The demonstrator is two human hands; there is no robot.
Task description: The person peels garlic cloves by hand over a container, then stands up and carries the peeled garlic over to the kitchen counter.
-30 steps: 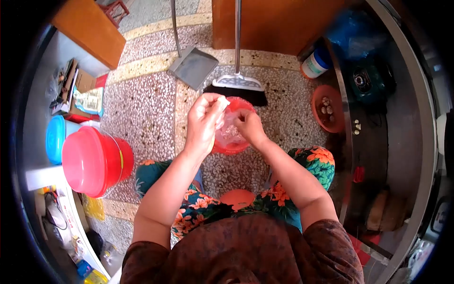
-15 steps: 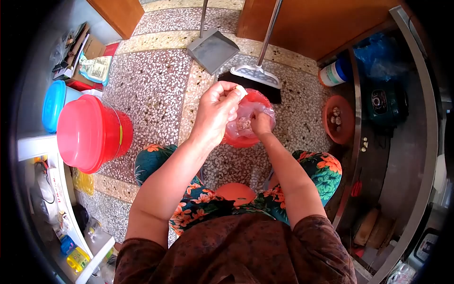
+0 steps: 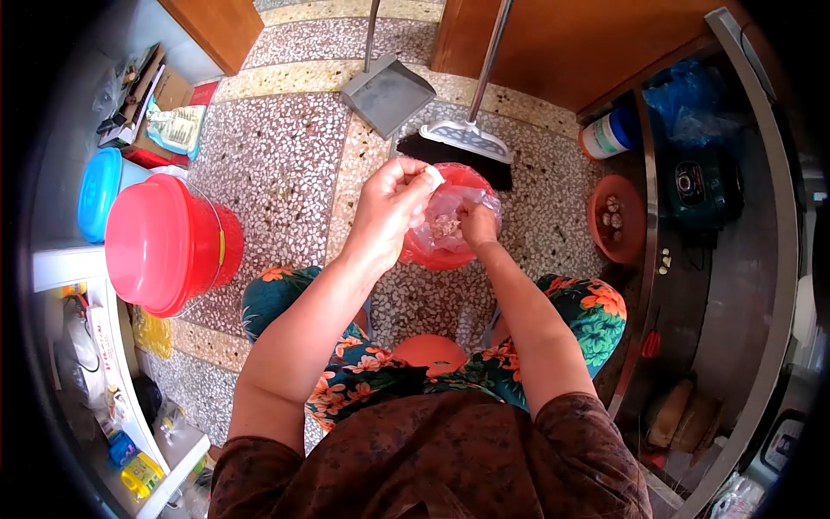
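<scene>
My left hand (image 3: 387, 206) is raised over the left rim of a red basin (image 3: 417, 253), thumb and fingers pinching a small white piece that looks like a garlic clove (image 3: 434, 176). A clear plastic bag (image 3: 451, 199) lines the basin, with pale flaky bits (image 3: 444, 227) lying in it. Inside the basin's right side, my right hand (image 3: 479, 227) is closed with its fingertips down by the bag; what they grip is hidden. To the right, a reddish-brown bowl (image 3: 603, 233) holds several whitish round bulbs (image 3: 613, 216), perhaps garlic heads.
A broom (image 3: 467, 137) and grey dustpan (image 3: 389, 97) stand just beyond the basin. A lidded red bucket (image 3: 173, 246) and a blue-lidded tub (image 3: 102, 195) are at left. Low shelving on the right holds a dark green appliance (image 3: 705, 190). Small pale pieces (image 3: 664, 261) lie near the bowl.
My left hand has dropped slightly and shifted a little left, still pinching the white piece. My right hand stays in the basin, nearly unmoved.
</scene>
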